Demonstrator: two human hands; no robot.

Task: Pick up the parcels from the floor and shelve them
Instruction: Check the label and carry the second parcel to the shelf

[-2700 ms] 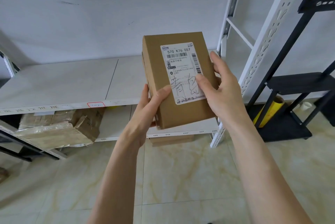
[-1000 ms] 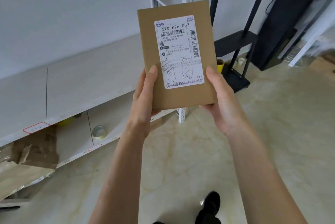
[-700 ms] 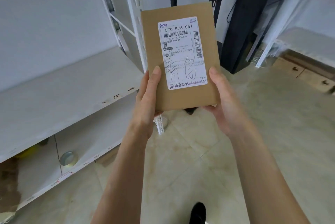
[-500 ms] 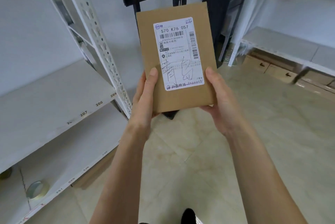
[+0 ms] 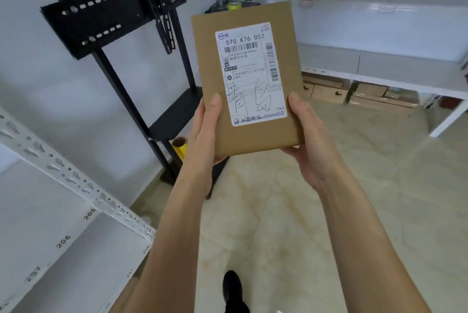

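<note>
I hold the parcel (image 5: 247, 79) up in front of me; my left hand (image 5: 205, 133) and right hand (image 5: 307, 135) grip only its bottom corners; it could tip and drop before it reaches the shelf (image 5: 379, 31), I think.

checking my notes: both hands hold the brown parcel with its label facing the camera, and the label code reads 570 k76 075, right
Not quite. In the head view the left hand and right hand do hold the brown parcel with its label facing the camera, but the code reads 570 K76 057, not 075.
</note>
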